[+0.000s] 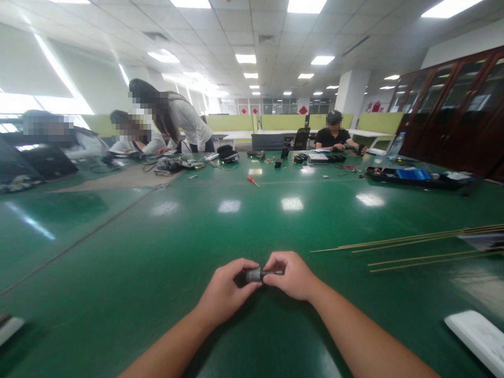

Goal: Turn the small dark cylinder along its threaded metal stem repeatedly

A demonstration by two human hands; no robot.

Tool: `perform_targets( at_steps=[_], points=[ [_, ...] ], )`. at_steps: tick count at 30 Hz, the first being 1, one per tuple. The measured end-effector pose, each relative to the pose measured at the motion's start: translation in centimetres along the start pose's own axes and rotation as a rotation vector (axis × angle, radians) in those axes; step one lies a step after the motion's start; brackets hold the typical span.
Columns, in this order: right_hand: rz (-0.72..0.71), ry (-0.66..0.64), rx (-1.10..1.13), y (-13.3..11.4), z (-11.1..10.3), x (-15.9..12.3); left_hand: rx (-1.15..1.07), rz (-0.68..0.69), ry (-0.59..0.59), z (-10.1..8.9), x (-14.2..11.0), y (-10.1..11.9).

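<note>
Just above the green tabletop (189, 236), my two hands meet around a small grey cylinder with dark ends (254, 275). My left hand (224, 289) is closed on its left end, with the thumb below and the fingers above. At the other end, my right hand (293, 275) pinches a thin dark rod (274, 272) that lines up with the cylinder. Whether rod and cylinder are one piece I cannot tell. The fingers cover part of both.
Thin brass-coloured rods (409, 241) lie at the right, above a white power strip (478, 336). Farther off are a red screwdriver (253, 181), a black tray of tools (417, 177) and a clear bottle (397, 146). Several people sit or stand around the far side.
</note>
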State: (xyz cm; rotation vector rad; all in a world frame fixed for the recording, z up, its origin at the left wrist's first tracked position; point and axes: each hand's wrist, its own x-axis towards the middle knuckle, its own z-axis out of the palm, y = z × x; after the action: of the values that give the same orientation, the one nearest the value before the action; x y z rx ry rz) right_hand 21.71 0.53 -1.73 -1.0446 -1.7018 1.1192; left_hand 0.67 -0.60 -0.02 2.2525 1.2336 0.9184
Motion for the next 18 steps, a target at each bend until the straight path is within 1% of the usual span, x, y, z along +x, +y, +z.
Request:
perform_targets(
  at_steps=[18],
  points=[
    [-0.036,0.015,0.021,0.03,-0.16,0.06,0.008,0.002,0.048,-0.21,0.05,0.05]
  ],
)
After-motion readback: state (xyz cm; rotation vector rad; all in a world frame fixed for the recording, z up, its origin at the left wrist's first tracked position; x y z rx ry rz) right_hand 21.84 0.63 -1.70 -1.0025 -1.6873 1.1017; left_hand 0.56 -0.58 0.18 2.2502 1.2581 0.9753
